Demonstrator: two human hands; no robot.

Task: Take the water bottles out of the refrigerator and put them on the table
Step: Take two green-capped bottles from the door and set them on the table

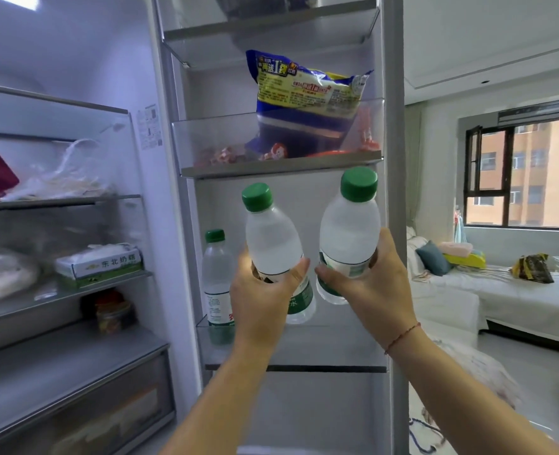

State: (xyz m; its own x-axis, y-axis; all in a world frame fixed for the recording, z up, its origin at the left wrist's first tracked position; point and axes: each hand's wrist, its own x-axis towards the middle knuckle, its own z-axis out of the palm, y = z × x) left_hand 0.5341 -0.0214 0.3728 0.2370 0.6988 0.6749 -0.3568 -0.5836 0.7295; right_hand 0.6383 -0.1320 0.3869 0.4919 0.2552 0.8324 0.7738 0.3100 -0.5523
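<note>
While one bottle (273, 239) is clamped in the left hand (260, 297) and another (348, 234) in the right hand (366, 284), neither is tabled yet. A 3rd bottle (216, 274) is left in the door bin (304, 343), just beside the left grip; no table is seen.

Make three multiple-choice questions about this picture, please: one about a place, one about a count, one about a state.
1. Where does the bottle that no hand holds stand?
A. In the door bin, left of the held bottles
B. On the sofa
C. On the top door shelf

2. How many green-capped bottles are visible?
A. Two
B. Three
C. Five

3. What are the hands doing?
A. Both are empty
B. Only the left holds a bottle
C. Each grips one bottle

Answers: 1 A, the third bottle sits in the door bin. 2 B, three caps show. 3 C, the left hand and right hand each grip one.
</note>
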